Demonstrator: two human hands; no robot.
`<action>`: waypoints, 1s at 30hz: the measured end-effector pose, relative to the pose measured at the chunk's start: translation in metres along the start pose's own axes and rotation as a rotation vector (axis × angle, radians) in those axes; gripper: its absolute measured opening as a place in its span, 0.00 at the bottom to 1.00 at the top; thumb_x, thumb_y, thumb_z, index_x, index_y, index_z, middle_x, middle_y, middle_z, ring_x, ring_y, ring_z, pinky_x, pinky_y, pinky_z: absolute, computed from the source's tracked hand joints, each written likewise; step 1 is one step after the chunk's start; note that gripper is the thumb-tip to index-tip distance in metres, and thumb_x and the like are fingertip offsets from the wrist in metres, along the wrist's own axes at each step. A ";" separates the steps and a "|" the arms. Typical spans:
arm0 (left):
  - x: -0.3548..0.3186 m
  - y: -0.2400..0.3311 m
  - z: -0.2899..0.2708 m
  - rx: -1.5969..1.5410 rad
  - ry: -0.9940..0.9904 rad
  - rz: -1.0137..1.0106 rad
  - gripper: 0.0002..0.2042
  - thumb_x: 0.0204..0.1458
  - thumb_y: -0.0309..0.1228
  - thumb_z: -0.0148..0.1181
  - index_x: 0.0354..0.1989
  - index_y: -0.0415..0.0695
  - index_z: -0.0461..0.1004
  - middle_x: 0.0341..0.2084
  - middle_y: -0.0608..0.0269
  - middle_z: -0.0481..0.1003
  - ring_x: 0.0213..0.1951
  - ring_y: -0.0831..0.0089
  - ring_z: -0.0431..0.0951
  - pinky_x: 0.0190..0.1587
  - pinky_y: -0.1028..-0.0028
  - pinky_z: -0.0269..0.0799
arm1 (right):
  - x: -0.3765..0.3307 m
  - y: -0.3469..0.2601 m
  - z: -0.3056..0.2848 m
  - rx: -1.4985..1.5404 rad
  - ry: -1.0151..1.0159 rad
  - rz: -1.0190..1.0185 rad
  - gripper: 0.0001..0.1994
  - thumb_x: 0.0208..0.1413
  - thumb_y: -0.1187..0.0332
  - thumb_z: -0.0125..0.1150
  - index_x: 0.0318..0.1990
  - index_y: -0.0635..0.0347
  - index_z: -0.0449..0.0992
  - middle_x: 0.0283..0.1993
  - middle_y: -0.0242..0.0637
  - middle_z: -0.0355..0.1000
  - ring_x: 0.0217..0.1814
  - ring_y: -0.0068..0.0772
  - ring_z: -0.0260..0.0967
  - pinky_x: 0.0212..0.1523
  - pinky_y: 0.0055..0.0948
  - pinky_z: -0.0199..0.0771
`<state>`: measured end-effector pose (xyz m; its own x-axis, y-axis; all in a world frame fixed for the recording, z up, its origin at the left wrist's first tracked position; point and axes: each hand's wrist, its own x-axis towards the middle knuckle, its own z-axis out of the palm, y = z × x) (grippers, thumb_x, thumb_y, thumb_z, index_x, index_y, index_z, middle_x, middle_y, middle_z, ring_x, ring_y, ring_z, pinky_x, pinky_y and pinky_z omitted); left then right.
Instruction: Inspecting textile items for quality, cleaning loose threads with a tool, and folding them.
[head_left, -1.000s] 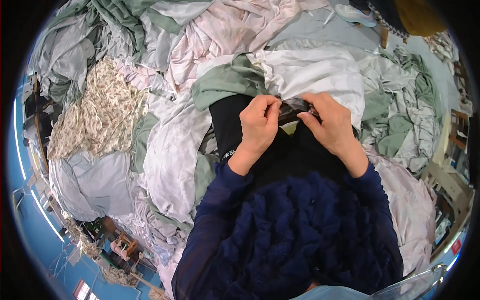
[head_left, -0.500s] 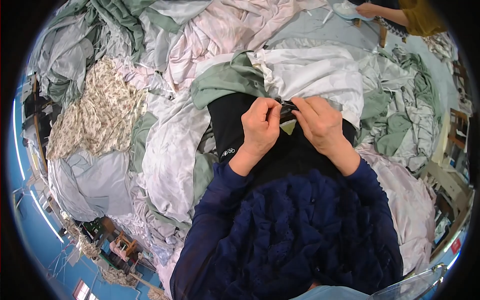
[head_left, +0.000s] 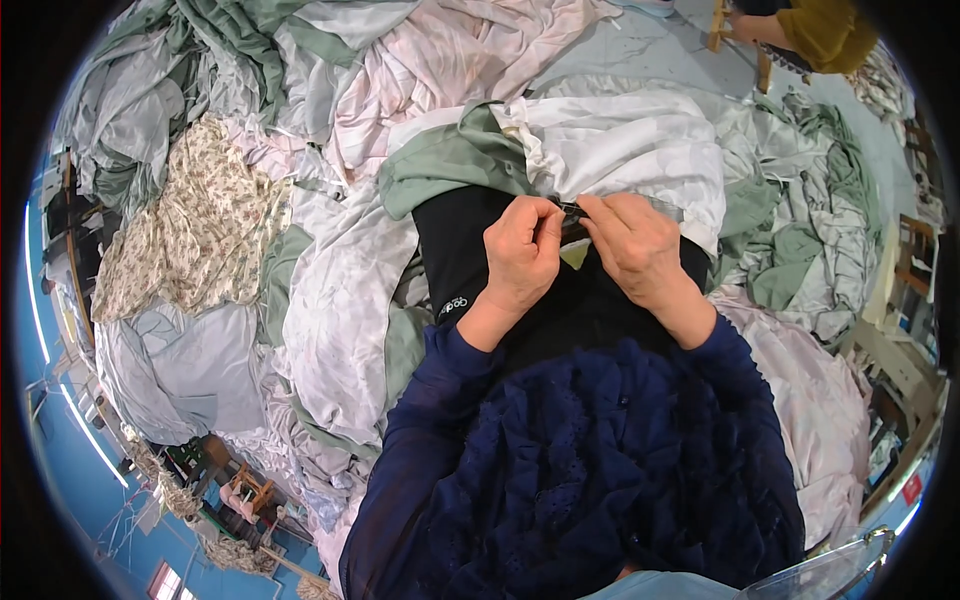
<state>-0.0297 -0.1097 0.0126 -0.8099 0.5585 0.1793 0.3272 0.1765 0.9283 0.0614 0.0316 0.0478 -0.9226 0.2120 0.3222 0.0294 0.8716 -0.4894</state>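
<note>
Over the dark-clad lap, in the head view that reaches me from afar, I have the left hand (head_left: pixel 522 240) and the right hand (head_left: pixel 638 240) close together, fingertips almost meeting. The left thumb and forefinger are pinched at one end of a small dark item (head_left: pixel 571 209); the right fingertips grasp its other end. It sits between the two hands, at the near edge of a white cloth (head_left: pixel 635 140), and is too small for me to tell its kind. A green cloth (head_left: pixel 448 165) adjoins the white one on its left side, folded over the top of the black lap fabric (head_left: pixel 455 240). Further left I see a floral cloth (head_left: pixel 205 225), and beyond it, toward the top, a heap of pink fabric (head_left: pixel 435 80). To the right lies a rumpled green-and-white pile (head_left: pixel 795 235). At the upper right I catch another person's mustard sleeve (head_left: pixel 825 38) near a wooden leg (head_left: pixel 765 72) standing on the grey floor (head_left: pixel 655 55).
</note>
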 end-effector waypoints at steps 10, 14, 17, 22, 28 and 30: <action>0.001 -0.003 -0.002 -0.078 0.018 -0.070 0.03 0.51 0.18 0.58 0.29 0.37 0.71 0.22 0.59 0.73 0.19 0.72 0.76 0.23 0.76 0.70 | -0.002 0.004 -0.001 0.004 -0.002 0.105 0.15 0.45 0.74 0.67 0.44 0.59 0.77 0.32 0.36 0.71 0.30 0.40 0.71 0.28 0.33 0.71; 0.000 -0.001 -0.002 -0.075 0.009 -0.082 0.03 0.51 0.18 0.58 0.29 0.37 0.71 0.22 0.60 0.73 0.20 0.73 0.76 0.24 0.76 0.71 | 0.000 0.004 -0.001 0.007 0.015 0.096 0.15 0.45 0.74 0.68 0.44 0.59 0.77 0.32 0.36 0.71 0.30 0.40 0.71 0.28 0.33 0.71; -0.002 -0.003 -0.003 -0.059 -0.025 -0.101 0.03 0.55 0.19 0.57 0.30 0.35 0.72 0.24 0.63 0.74 0.23 0.80 0.76 0.26 0.81 0.71 | 0.001 0.004 0.003 0.026 0.040 0.070 0.16 0.45 0.74 0.68 0.44 0.59 0.77 0.33 0.36 0.72 0.30 0.40 0.72 0.28 0.33 0.71; 0.000 0.000 0.000 -0.099 -0.003 -0.096 0.03 0.51 0.18 0.58 0.29 0.37 0.71 0.22 0.60 0.72 0.20 0.73 0.76 0.23 0.76 0.70 | 0.003 0.007 0.006 -0.003 0.034 0.055 0.15 0.47 0.74 0.67 0.44 0.59 0.77 0.32 0.36 0.72 0.31 0.39 0.72 0.28 0.32 0.71; 0.000 -0.001 0.001 -0.095 -0.006 -0.095 0.03 0.51 0.18 0.58 0.29 0.37 0.71 0.23 0.60 0.72 0.20 0.74 0.76 0.23 0.76 0.70 | 0.004 0.010 0.010 -0.003 0.014 0.050 0.13 0.48 0.74 0.66 0.43 0.58 0.77 0.32 0.36 0.72 0.31 0.38 0.72 0.28 0.32 0.71; 0.000 -0.001 0.001 -0.091 -0.008 -0.086 0.03 0.51 0.17 0.58 0.28 0.37 0.71 0.23 0.60 0.72 0.20 0.74 0.76 0.23 0.77 0.70 | 0.002 0.013 0.012 0.002 0.020 0.054 0.14 0.47 0.74 0.66 0.43 0.58 0.77 0.32 0.36 0.71 0.30 0.39 0.71 0.28 0.32 0.71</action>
<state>-0.0298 -0.1086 0.0110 -0.8289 0.5512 0.0952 0.2107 0.1500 0.9660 0.0551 0.0380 0.0328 -0.9117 0.2678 0.3116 0.0784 0.8579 -0.5079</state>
